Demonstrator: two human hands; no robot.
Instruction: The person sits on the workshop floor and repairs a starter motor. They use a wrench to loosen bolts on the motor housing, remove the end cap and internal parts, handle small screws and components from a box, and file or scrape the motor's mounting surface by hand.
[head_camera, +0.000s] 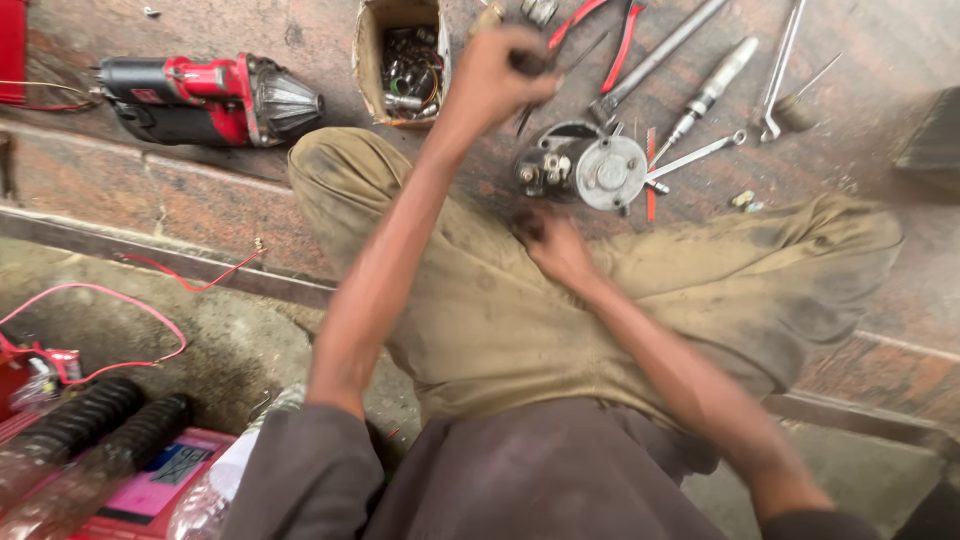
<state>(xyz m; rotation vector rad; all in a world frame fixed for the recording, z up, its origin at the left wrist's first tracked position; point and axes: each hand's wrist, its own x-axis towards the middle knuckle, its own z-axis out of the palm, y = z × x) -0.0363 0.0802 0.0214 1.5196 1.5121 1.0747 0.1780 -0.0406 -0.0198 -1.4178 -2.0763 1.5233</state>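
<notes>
My left hand (497, 78) is raised over the floor, fist closed on a dark-handled tool (530, 62) whose thin shaft slants down toward a grey metal motor housing (585, 168). That housing lies on the stone floor just beyond my crossed legs in dirty khaki trousers (500, 320). My right hand (558, 250) rests low on my lap just below the housing, its fingertips pinched on a small dark part (529, 224). Both hands are blurred by motion.
A red and black motor unit (210, 100) lies at the far left, beside a cardboard box of small parts (400, 60). Red-handled pliers (605, 25), a long steel bar (660, 55), a ratchet (712, 88) and spanners (780, 60) lie beyond the housing. Red wires (100, 300) and black rubber bellows (90, 430) sit at left.
</notes>
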